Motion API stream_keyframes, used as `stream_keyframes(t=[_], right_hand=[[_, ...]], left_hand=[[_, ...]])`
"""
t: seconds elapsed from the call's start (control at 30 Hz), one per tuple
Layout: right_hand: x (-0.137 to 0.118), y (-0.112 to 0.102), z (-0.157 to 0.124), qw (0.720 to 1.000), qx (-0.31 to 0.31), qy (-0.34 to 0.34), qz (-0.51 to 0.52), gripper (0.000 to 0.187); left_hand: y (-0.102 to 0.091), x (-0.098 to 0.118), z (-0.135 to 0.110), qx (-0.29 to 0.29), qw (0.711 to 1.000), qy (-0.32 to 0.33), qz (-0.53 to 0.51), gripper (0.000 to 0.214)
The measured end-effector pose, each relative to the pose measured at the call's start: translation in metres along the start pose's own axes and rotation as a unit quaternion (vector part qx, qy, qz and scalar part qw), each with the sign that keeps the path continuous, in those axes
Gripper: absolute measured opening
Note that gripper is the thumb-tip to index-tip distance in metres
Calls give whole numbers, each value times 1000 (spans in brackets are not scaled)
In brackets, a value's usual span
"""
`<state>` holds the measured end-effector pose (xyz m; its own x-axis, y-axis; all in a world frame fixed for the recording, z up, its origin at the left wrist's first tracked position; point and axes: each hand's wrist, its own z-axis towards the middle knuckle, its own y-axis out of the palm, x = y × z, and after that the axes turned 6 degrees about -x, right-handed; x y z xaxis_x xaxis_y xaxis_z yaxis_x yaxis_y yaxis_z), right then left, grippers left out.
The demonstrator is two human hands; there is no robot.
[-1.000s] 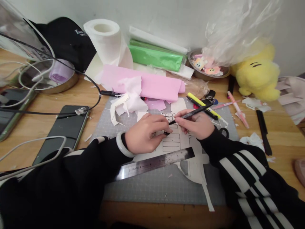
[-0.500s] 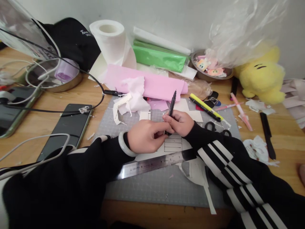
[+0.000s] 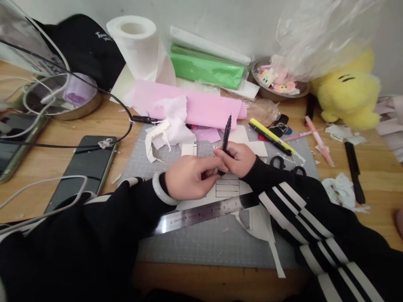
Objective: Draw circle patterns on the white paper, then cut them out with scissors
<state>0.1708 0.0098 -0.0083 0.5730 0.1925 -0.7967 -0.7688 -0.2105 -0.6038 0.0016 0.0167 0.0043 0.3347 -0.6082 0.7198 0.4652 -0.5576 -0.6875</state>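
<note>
Pen (image 3: pixel 226 133) tip hidden (both hands' grip).

A black pen (image 3: pixel 226 136) is held nearly upright in the grip of the right hand (image 3: pixel 238 158), its upper end pointing away from the person. The lower end of the pen is met by the fingertips of the left hand (image 3: pixel 189 178), and the two hands touch each other. Beneath them a white paper with ruled boxes (image 3: pixel 227 187) is laid on a grey cutting mat (image 3: pixel 208 239), and a steel ruler (image 3: pixel 201 214) is set slantwise just below the hands. A pink paper roll (image 3: pixel 201 110) is seen beyond the mat, a phone (image 3: pixel 85 170) to the left on the wooden surface (image 3: pixel 374 184), and black scissors (image 3: pixel 288 165) are partly hidden by the right sleeve.
</note>
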Motion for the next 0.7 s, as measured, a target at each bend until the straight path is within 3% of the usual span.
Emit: stream_keyframes(t=[0.27, 0.57, 0.7], right_hand=[[2, 0, -2, 999, 11, -14, -36, 26], [6, 1, -1, 999, -9, -12, 43, 27], [10, 3, 0, 996, -46, -20, 74, 29]], left_hand=[[0, 0, 0, 5, 1000, 6, -5, 14], [0, 0, 0, 5, 1000, 5, -2, 15], [-1, 1, 0, 0, 1000, 3, -5, 16]])
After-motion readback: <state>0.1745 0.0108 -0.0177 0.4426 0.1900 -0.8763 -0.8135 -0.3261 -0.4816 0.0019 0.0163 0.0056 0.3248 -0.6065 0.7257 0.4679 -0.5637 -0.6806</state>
